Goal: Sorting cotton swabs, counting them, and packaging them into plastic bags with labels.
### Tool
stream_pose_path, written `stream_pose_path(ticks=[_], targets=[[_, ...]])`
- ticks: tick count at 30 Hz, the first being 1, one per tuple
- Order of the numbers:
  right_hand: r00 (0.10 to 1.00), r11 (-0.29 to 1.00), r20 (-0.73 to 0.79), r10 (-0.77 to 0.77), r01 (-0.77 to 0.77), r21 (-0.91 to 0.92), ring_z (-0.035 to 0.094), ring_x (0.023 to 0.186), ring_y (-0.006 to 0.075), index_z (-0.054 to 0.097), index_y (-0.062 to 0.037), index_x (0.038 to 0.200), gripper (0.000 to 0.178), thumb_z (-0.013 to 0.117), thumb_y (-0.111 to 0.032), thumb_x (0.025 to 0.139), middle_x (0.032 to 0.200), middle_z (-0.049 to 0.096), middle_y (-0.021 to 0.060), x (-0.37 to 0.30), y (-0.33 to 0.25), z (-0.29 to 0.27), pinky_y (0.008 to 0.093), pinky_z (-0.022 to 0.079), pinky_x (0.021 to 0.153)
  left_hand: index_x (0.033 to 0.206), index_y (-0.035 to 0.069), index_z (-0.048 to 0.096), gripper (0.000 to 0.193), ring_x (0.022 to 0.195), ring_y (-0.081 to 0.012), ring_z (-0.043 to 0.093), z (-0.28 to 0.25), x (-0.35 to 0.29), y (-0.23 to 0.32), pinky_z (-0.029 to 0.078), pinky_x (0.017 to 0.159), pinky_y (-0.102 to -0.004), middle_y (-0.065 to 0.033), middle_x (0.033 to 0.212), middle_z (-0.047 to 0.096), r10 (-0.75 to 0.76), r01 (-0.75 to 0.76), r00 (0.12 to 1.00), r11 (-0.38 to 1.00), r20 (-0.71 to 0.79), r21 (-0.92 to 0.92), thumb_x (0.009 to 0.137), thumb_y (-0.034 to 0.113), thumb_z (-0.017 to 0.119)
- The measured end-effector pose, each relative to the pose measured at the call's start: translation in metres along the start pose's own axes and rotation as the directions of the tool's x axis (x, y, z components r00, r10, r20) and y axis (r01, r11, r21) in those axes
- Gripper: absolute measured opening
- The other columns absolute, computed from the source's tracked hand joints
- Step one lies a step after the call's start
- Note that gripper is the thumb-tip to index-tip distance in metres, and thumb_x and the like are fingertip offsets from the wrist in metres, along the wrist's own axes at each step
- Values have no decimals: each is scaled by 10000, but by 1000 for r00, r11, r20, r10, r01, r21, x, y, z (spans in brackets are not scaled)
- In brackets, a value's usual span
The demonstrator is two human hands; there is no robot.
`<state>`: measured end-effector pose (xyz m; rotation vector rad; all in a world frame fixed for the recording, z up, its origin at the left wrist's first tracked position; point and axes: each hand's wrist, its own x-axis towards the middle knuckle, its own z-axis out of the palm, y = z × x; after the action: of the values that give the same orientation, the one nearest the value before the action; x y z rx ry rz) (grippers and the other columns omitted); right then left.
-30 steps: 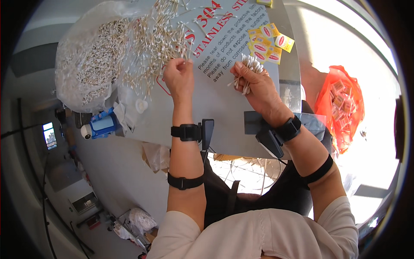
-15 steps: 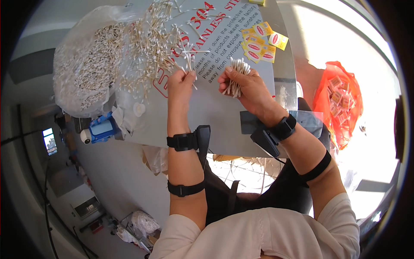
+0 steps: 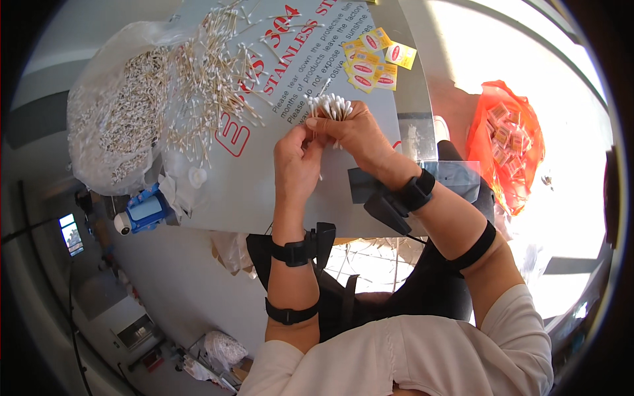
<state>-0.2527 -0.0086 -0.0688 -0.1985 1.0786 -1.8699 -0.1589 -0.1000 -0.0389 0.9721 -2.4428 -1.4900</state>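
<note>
My right hand (image 3: 363, 135) is closed around a thick bundle of cotton swabs (image 3: 331, 105), white tips fanned upward. Against its fingers, my left hand (image 3: 298, 162) pinches at the near side of the bundle. A swab tip pokes out below the left fingers, but the rest of what they hold is mostly hidden. Both hands are over the table, right of a loose spread of cotton swabs (image 3: 214, 86). Beyond that spread, at the left, lies a clear plastic bag (image 3: 82, 109) full of more swabs.
Several small yellow packets (image 3: 399, 55) lie at the table's (image 3: 264, 204) far right. A blue and white object (image 3: 144, 212) is by the left edge. Clear plastic (image 3: 462, 178) sticks out past the right edge. An open red bag (image 3: 479, 132) with small packs stands beyond it.
My left hand has moved right, from the edge of the loose swabs to the bundle. My right hand has shifted slightly left in the picture, and the hands now meet.
</note>
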Motion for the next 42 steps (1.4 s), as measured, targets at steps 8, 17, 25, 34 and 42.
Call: stream_pose_path(ticks=[8,17,25,34,42], targets=[[922,872,106,-371,386,-301,567,652,117,642,-25,884,94,667,-76,810,724,641,22,7,10,-5,246,468,642,1199,3,512,529,1088,-214,533,-5,-10,9,436,873,-330,-110,1165,567,256,-253,924,966,-285,47,681,-93,470],[793,509,113,-599,486,-711,559,955,299,657,-73,915,329,648,56,613,938,649,79,3,18,-11,390,433,878,1414,40,278,757,1315,-335,339,26,-10,6,322,1057,-404,-182,1410,361,448,-406,892,855,-64,322,693,-126,436],[713,441,156,-683,574,-690,578,827,303,635,-47,830,159,659,-25,674,818,635,104,8,22,-13,398,456,800,1404,65,324,671,1358,-276,283,21,-7,16,187,1111,-445,-119,1454,328,546,-512,814,514,198,688,764,-65,476],[864,692,129,-486,471,-548,601,844,201,632,-39,971,194,653,-6,781,922,643,82,5,19,-19,341,489,738,1435,41,230,803,1376,-303,241,21,-10,22,164,1120,-427,-144,1478,276,562,-554,826,802,33,223,677,-85,464],[831,737,158,-534,549,-394,619,935,228,643,-9,956,219,704,-23,746,1017,655,90,0,-2,-7,339,433,940,1414,10,253,817,1348,-287,288,17,-14,12,216,1109,-403,-157,1442,318,473,-493,867,860,-157,-132,617,-86,404]])
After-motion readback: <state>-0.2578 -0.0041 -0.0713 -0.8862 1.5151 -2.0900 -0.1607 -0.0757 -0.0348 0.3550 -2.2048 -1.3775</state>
